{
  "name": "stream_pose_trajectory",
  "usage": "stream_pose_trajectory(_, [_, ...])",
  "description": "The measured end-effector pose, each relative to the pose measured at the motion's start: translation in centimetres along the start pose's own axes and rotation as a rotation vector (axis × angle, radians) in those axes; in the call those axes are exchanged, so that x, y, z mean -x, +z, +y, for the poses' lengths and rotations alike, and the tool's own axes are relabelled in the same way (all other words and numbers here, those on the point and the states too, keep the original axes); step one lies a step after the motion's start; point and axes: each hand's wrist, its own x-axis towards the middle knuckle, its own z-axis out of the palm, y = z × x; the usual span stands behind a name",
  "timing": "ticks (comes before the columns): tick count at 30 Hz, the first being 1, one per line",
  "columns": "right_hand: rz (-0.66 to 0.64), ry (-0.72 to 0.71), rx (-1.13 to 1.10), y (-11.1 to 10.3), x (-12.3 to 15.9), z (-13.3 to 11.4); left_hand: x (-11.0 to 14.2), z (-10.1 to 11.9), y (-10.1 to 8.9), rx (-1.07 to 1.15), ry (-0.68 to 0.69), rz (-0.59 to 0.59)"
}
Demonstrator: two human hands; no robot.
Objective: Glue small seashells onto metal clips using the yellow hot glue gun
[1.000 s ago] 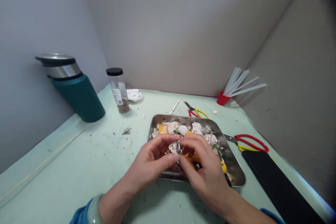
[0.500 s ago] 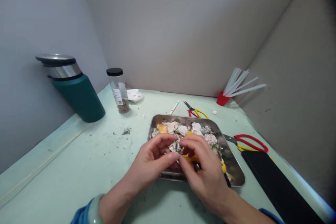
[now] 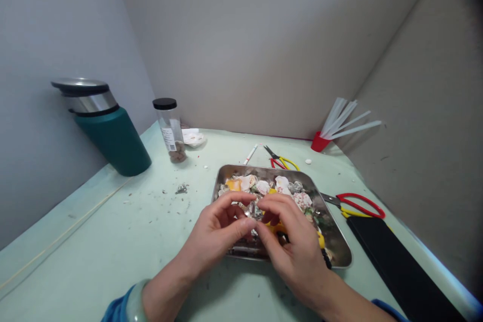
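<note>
Pinching a small silvery piece (image 3: 253, 210) between thumbs and forefingers, the left hand (image 3: 219, 231) and right hand (image 3: 292, 241) meet above the near part of a metal tray (image 3: 345, 259). The thumbs come together below the piece and the forefingers arch over it, with the other fingers curled in behind; how firmly each hand presses, I cannot tell. Handling of this piece looks to be midway: it is in the fingers, not set down, and its finer make is too small to read. Under and beyond the hands, the tray holds many loose shells (image 3: 263, 187), apparently unworked, with a yellow-handled tool (image 3: 321, 239) partly hidden among them. To the right lie a black slab (image 3: 392, 256) and red-and-yellow scissors (image 3: 362, 206), both out of the hands. On the left, a crumpled silvery scrap (image 3: 181, 188) sits amid dark crumbs on the table (image 3: 94, 261), which suggests some trimming or breaking is done. Past the tray rest a smaller pair of scissors (image 3: 281, 158) and a white pen (image 3: 250, 155); farther back stand a jar (image 3: 171, 131) and a red cup (image 3: 320, 142) of translucent sticks (image 3: 341, 118).
</note>
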Motion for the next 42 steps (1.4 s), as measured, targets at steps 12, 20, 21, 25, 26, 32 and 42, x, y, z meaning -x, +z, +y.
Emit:
stream_pose_trajectory(12, [-0.019,0.004,0.006,0.16,0.13,0.24,-0.03,-0.47,0.1,-0.084,0.013,0.036])
stream_pose_trajectory(20, [-0.008,-0.04,0.008,0.1,0.17,0.23,-0.06,-0.51,0.02,-0.148,0.055,0.057])
stream_pose_trajectory(21, [-0.008,-0.04,0.008,0.09,0.17,0.23,-0.05,-0.54,0.03,-0.15,0.058,0.06])
stream_pose_trajectory(25, [-0.014,-0.051,0.012,0.07,0.13,0.23,-0.06,-0.68,0.03,-0.158,0.07,0.069])
stream_pose_trajectory(26, [-0.013,-0.055,0.013,0.07,0.13,0.23,-0.06,-0.69,0.03,-0.162,0.073,0.07])
stream_pose_trajectory(32, [-0.016,-0.005,-0.016,0.16,0.2,0.19,-0.06,-0.46,0.17,-0.109,0.045,0.041])
stream_pose_trajectory(42, [0.004,0.083,-0.057,0.15,0.03,0.02,-0.15,-0.45,0.09,-0.031,-0.006,-0.008])
